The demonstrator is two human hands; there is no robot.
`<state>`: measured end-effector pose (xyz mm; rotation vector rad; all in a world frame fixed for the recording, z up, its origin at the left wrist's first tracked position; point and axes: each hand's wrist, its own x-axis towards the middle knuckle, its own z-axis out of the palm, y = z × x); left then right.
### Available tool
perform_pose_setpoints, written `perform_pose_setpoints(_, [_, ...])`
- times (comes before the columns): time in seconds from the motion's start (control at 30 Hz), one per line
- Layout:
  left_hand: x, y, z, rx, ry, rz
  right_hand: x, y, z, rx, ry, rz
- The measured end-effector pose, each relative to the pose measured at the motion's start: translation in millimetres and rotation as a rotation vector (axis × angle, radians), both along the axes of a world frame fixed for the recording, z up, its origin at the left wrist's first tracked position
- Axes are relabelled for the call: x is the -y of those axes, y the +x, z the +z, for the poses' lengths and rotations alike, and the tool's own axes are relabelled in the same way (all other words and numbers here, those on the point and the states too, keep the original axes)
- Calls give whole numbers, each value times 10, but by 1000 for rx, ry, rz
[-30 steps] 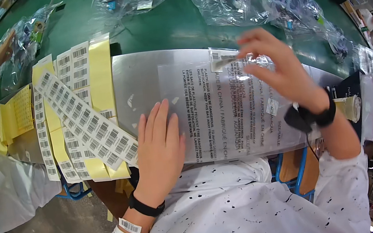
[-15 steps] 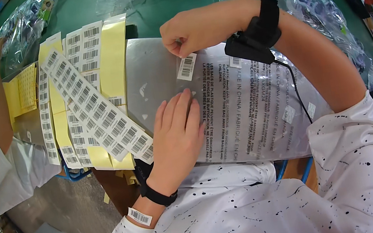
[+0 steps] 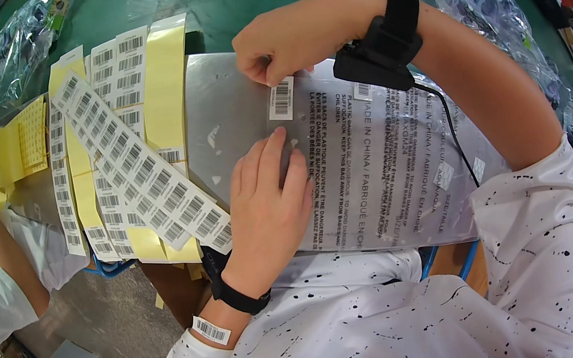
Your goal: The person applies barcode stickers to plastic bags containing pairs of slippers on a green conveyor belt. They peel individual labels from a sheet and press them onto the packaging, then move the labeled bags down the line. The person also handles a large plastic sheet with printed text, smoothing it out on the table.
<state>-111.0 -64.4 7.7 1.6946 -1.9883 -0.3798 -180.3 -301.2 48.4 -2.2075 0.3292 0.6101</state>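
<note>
The right hand (image 3: 273,47) has its grip drawn nearly closed, thumb and finger pinching the label (image 3: 281,101) at the bag's (image 3: 384,178) ten o'clock. The left hand (image 3: 269,210) rests palm-down toward nine, grip spread flat.

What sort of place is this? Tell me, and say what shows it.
Probably a packing or labelling workshop: sheets of barcode labels lie beside a printed clear plastic bag, and filled clear bags lie further back on the green table.
</note>
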Motion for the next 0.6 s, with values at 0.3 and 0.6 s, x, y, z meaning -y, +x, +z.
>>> perform_pose_setpoints(0.3, [74,-11,-24,54,5,9,8,-33,-184,163,-34,44])
perform_pose_setpoints(0.6, [79,-51,14,132,37,64,-122,-40,-247,227,-221,45])
